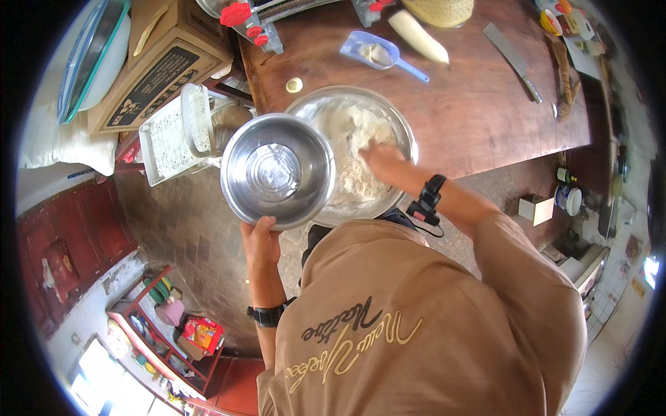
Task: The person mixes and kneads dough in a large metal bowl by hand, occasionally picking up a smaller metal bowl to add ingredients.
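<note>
My left hand (261, 242) grips the near rim of a smaller stainless steel bowl (312, 156), tilted so that its shiny inside faces up; a little clear liquid may lie in it, but glare makes this hard to tell. This bowl overlaps the left side of a large metal basin (323, 104) at the table's edge. Clumpy white flour (372, 122) lies in the basin. Into the flour reaches my right hand (386, 162), its fingers blurred and partly hidden, so whether they hold any of it is unclear.
On the wooden table (468, 130) lie a blue scoop (372, 50) with flour, a peeled white radish-like vegetable (419, 36), a cleaver (510, 60) and a small round slice (294, 85). A hand-cranked metal machine (260, 26) stands at the far edge. Left are a white plastic basket (174, 135) and a cardboard box (161, 67).
</note>
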A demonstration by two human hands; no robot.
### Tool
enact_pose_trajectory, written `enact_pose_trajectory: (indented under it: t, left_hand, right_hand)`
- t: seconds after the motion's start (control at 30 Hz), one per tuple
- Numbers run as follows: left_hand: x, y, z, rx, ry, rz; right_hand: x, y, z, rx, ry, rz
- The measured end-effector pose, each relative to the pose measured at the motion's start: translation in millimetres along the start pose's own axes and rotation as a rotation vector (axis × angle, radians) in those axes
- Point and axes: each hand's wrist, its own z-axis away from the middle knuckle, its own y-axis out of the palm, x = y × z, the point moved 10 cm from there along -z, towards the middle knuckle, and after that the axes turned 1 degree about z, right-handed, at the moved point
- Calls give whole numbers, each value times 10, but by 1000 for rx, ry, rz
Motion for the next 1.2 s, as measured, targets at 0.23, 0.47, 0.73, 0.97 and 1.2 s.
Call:
enact_pose_trajectory:
  t: [0.23,0.47,0.73,0.97,1.2]
  left_hand:
    - [-1,-244,143,-62,-20,41]
    - [-55,-401,249,-124,61,112]
    - [-14,-373,254,-67,26,118]
    - [-71,-398,213,-89,37,136]
    - [-51,-336,220,-58,40,147]
  right_hand:
    - [918,-63,-581,-614,-494,579]
    - [523,655,215,-4,-762,765]
    - [903,-231,-598,-331,-507,257]
    - [494,940,210,203,-620,738]
    - [140,-477,108,-235,-452,492]
